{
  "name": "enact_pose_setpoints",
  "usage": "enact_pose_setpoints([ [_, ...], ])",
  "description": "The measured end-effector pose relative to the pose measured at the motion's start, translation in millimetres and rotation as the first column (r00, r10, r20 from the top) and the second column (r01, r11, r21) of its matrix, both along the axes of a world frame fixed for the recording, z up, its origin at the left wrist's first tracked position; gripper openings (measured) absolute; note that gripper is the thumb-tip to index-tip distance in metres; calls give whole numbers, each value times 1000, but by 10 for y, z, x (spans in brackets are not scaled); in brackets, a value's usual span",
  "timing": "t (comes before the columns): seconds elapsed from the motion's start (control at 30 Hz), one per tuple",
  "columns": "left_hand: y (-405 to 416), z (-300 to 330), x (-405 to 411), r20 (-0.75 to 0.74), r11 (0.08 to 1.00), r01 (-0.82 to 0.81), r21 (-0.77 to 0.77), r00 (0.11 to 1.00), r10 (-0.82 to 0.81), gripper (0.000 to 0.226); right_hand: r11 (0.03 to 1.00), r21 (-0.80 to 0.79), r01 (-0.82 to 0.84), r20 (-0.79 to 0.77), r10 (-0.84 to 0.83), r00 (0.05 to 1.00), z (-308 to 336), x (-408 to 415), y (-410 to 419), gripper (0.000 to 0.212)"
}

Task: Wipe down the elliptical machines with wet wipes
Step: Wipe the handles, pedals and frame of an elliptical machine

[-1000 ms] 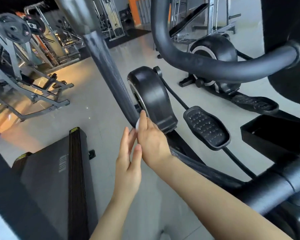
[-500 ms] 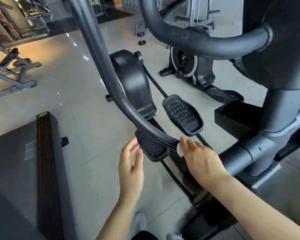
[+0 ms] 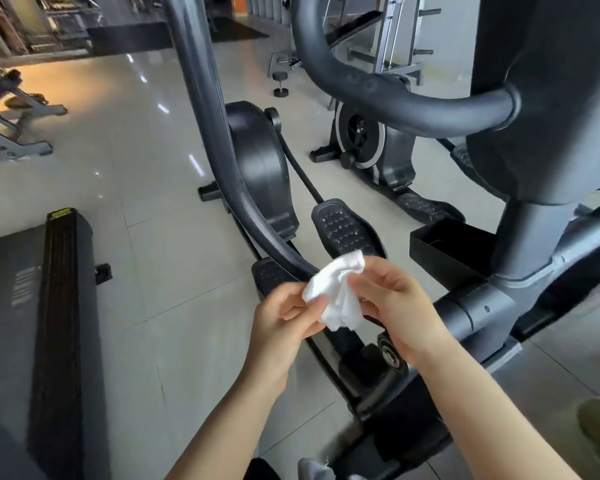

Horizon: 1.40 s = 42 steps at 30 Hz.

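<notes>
Fingertips of the left hand (image 3: 284,317) and the right hand (image 3: 394,303) pinch opposite edges of a crumpled wet wipe (image 3: 336,296), light, limp and likely slippery, best bunched in the palm, held just above the elliptical's swing arm (image 3: 222,147).

Head camera looks steeply down, close above the elliptical (image 3: 257,174).
</notes>
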<state>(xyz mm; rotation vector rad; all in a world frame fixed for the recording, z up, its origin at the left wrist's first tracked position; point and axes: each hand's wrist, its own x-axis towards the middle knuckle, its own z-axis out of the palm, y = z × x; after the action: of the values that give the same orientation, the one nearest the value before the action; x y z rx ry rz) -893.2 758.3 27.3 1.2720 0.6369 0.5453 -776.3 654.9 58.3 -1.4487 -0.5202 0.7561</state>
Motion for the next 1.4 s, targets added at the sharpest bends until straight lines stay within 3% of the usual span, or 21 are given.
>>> enact_pose_setpoints([
  [0.07, 21, -20, -2, -1, 998, -62, -14, 998, 62, 7, 975, -30, 221, 83, -218, 972, -43, 9, 40, 29],
  [0.13, 38, -65, 44, -31, 994, -106, -26, 994, 105, 8, 939, -10, 344, 361, -317, 877, -105, -10, 80, 31],
  [0.2, 38, -169, 143, -98, 988, -152, -39, 984, 148, 10, 943, 65, 327, 657, -287, 697, -171, -81, 120, 26],
  [0.27, 30, -303, 251, -173, 975, -218, -34, 963, 209, 11, 962, 22, 271, 865, -154, 478, -308, -118, 179, 26],
  [0.3, 25, -370, 294, -192, 970, -239, -42, 955, 227, 11, 963, -72, 258, 915, -39, 402, -397, -128, 207, 28],
  [0.4, 15, -510, 329, -184, 959, -254, -127, 956, 229, 13, 895, -344, 284, 915, 252, 315, -623, -91, 296, 36],
  [0.53, 65, -562, 217, -153, 961, -232, -149, 966, 209, 12, 823, -389, 414, 921, 337, 196, -714, 40, 369, 41],
  [0.63, 130, -620, 120, -168, 973, -232, -17, 960, 226, 14, 710, -511, 485, 850, 500, 165, -561, 45, 264, 62],
  [0.67, 156, -627, 88, -167, 971, -239, 17, 957, 239, 14, 643, -565, 517, 807, 562, 182, -554, 55, 181, 61],
  [0.73, 205, -629, 43, -167, 969, -242, 55, 954, 248, 12, 614, -516, 597, 822, 552, 143, -561, 42, 12, 51],
  [0.9, 281, -552, -70, -141, 968, -232, 96, 959, 244, 12, 651, -412, 637, 878, 470, 89, -743, 36, 134, 48],
  [1.0, 371, -449, -138, -102, 961, -246, 125, 960, 259, 12, 736, -372, 566, 917, 388, 97, -783, 17, 465, 52],
  [1.17, 674, -180, -202, -23, 921, -326, 212, 941, 338, 11, 888, -146, 436, 983, 80, 167, -489, -103, 1283, 54],
  [1.27, 931, 41, -223, 34, 871, -383, 309, 919, 392, 16, 913, 45, 405, 971, -136, 198, -76, -212, 1768, 40],
  [1.33, 1098, 225, -221, 87, 843, -417, 340, 906, 414, 19, 908, 190, 374, 901, -313, 301, 253, -298, 1981, 29],
  [1.4, 1228, 411, -223, 153, 816, -452, 359, 892, 426, 20, 878, 335, 343, 810, -454, 371, 568, -357, 2070, 42],
])
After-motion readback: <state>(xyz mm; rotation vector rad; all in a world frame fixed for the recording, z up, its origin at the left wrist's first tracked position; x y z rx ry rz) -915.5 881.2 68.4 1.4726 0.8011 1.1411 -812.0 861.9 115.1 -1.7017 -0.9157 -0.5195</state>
